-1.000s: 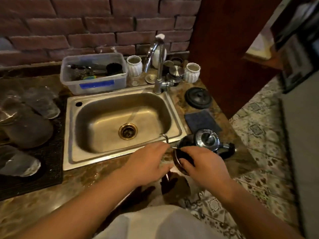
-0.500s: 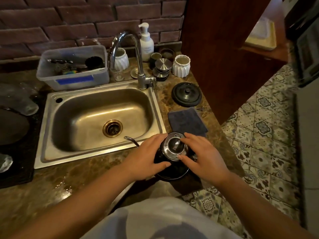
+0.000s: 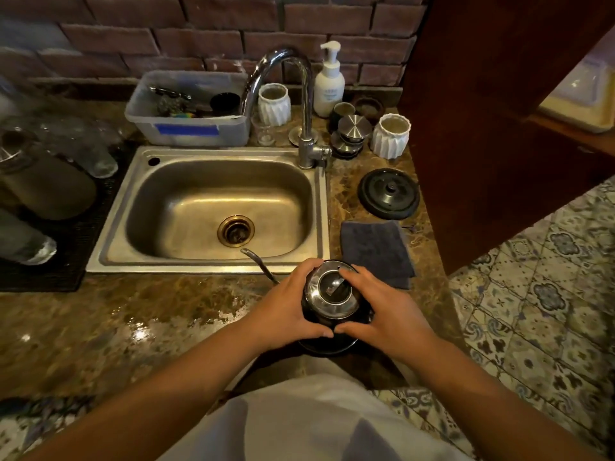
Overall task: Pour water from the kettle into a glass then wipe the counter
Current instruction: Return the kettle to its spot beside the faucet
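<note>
The brown stone counter [image 3: 133, 314], wet and shiny near its front edge, holds a steel sink [image 3: 213, 211] below a brick wall. Blurred glassware [image 3: 50, 168] at left is partly cut off. The kettle [image 3: 332, 294] stands at the counter's front, its body mostly hidden by the left hand [image 3: 286, 307] and right hand [image 3: 382, 307] cupped around it, fingers wrapped against its sides.
</note>
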